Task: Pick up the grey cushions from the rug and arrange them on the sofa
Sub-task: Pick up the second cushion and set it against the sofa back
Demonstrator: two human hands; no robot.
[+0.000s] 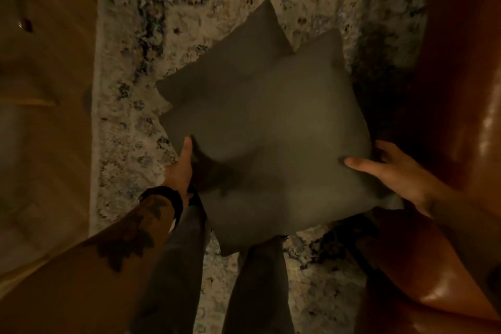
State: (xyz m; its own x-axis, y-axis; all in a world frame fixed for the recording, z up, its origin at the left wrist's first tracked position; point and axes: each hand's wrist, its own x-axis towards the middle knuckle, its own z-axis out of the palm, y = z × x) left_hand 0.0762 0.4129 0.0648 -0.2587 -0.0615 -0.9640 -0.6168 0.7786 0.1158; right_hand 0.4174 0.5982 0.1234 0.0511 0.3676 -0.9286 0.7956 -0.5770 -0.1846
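Note:
A large grey cushion [276,138] fills the middle of the head view, held up over the patterned rug [130,68]. A second grey cushion [233,51] lies behind it, partly covered, with one corner pointing away from me. My left hand [180,168] grips the front cushion's left edge, thumb on top. On its right edge my right hand [390,171] holds it, thumb pressed on the face and fingers behind. The brown leather sofa [461,89] runs along the right side.
A wooden floor [46,89] borders the rug on the left. My legs in grey trousers [176,266] stand on the rug below the cushion. The sofa's arm or seat edge [423,274] bulges in at the lower right.

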